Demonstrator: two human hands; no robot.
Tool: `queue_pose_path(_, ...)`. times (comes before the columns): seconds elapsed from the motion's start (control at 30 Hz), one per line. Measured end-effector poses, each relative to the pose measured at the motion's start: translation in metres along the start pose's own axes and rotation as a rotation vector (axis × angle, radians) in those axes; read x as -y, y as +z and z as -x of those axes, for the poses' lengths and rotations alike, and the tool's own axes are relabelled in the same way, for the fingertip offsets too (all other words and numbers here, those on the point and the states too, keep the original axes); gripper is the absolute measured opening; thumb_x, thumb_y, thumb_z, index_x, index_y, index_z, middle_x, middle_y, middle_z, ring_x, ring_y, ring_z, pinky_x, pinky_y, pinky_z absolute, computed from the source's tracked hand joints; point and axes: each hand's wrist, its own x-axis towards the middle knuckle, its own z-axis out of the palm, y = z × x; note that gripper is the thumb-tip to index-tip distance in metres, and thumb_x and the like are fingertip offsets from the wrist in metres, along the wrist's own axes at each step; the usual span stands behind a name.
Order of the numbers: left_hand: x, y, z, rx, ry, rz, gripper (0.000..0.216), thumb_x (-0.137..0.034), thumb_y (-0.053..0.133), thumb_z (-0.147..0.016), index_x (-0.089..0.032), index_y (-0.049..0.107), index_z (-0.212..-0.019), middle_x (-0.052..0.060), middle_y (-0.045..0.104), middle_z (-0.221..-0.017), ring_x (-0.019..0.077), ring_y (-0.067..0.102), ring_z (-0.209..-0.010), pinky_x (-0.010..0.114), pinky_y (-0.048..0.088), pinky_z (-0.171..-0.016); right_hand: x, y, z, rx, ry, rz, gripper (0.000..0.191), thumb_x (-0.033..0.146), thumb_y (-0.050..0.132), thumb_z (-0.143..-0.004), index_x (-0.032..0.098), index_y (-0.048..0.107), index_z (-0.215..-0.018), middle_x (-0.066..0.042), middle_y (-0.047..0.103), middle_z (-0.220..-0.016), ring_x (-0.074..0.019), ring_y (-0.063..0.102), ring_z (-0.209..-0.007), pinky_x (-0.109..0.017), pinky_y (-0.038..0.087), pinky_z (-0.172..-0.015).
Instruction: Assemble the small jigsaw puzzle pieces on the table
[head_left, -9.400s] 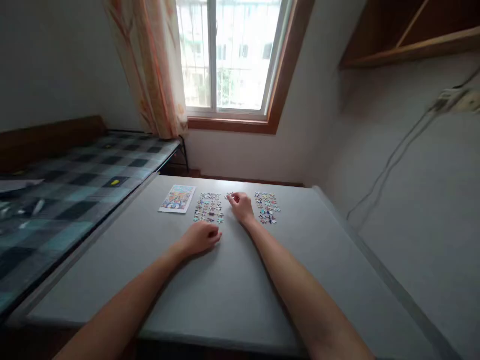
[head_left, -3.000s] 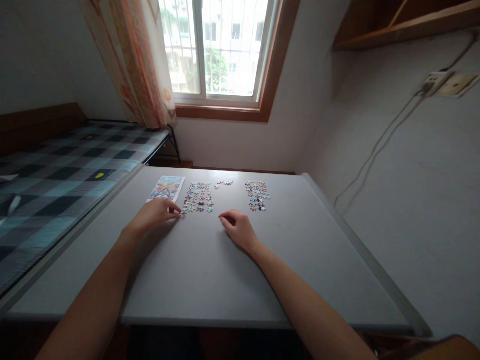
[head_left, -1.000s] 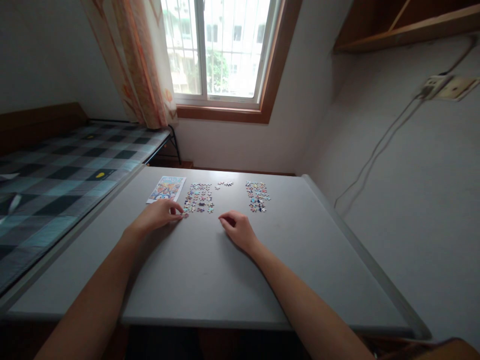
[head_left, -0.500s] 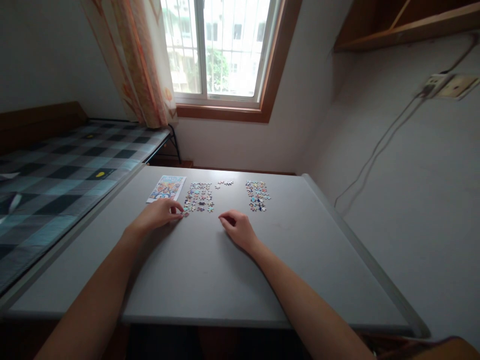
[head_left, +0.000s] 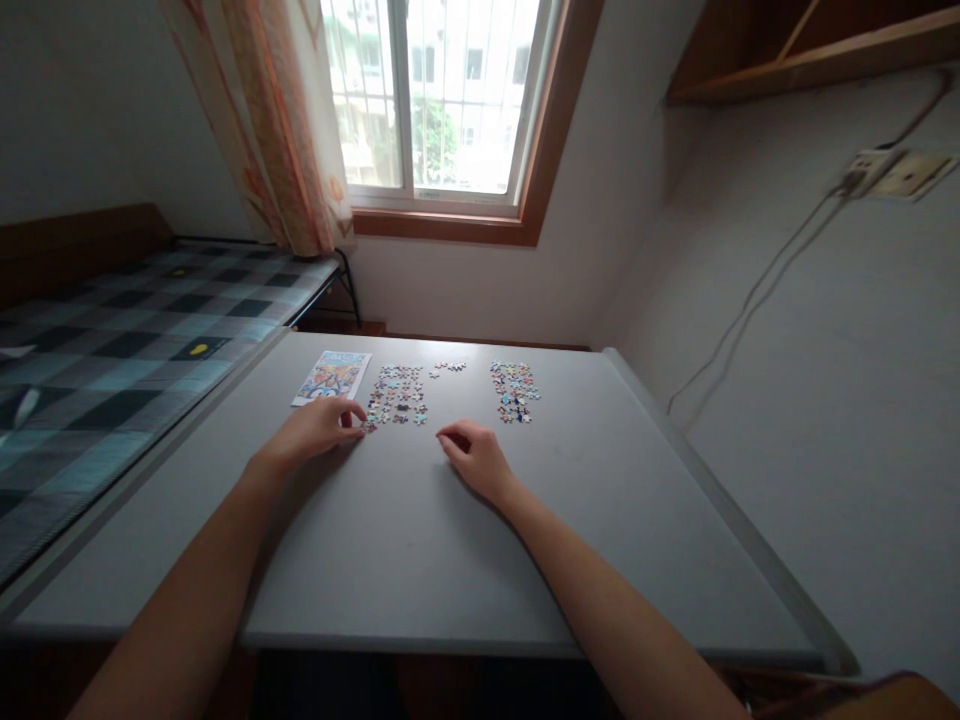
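My left hand point(head_left: 311, 433) rests on the grey table point(head_left: 420, 540), fingertips pinching a small puzzle piece point(head_left: 367, 427) at the near corner of the left group of loose puzzle pieces point(head_left: 397, 394). Beside that group lies the colourful puzzle picture card point(head_left: 331, 377). My right hand point(head_left: 476, 456) lies on the table with its fingers curled, nothing visible in them. Farther back are a few joined pieces point(head_left: 450, 367) and a right group of pieces point(head_left: 513, 390).
A bed with a checked blue cover point(head_left: 120, 350) runs along the table's left edge. A window point(head_left: 431, 100) and curtain point(head_left: 270, 120) stand behind. The wall point(head_left: 825, 400) with a socket and cable borders the right side.
Since 9.4 s ago my right hand pulled back from the far pieces and my left hand moved to the left group's corner. Over the last second nothing visibly moved.
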Motion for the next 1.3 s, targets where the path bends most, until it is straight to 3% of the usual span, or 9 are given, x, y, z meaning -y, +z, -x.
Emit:
queue_pose_path(0.8, -0.0010, 0.0009, 0.0009, -0.017, 0.036, -0.064, 0.033, -0.052, 0.052, -0.073, -0.022, 0.067, -0.077, 0.002, 0.068, -0.077, 0.0163, 0.059, -0.066, 0.023, 0.035, -0.057, -0.0004, 0.0003, 0.0004, 0.007, -0.001, 0.002, 0.017, 0.022, 0.053, -0.080, 0.016, 0.069, -0.080, -0.003, 0.065, -0.074, -0.0119, 0.055, -0.066, -0.024, 0.044, -0.065)
queue_pose_path(1.3, -0.0079, -0.0013, 0.0030, -0.024, -0.023, -0.071, 0.037, -0.055, 0.052, -0.071, -0.021, 0.067, -0.074, 0.004, 0.069, -0.081, 0.0176, 0.059, -0.069, 0.023, 0.034, -0.056, 0.0000, 0.0001, -0.0001, 0.011, 0.004, 0.012, 0.016, 0.023, 0.054, -0.080, 0.017, 0.069, -0.080, -0.002, 0.065, -0.074, -0.0120, 0.055, -0.065, -0.024, 0.044, -0.065)
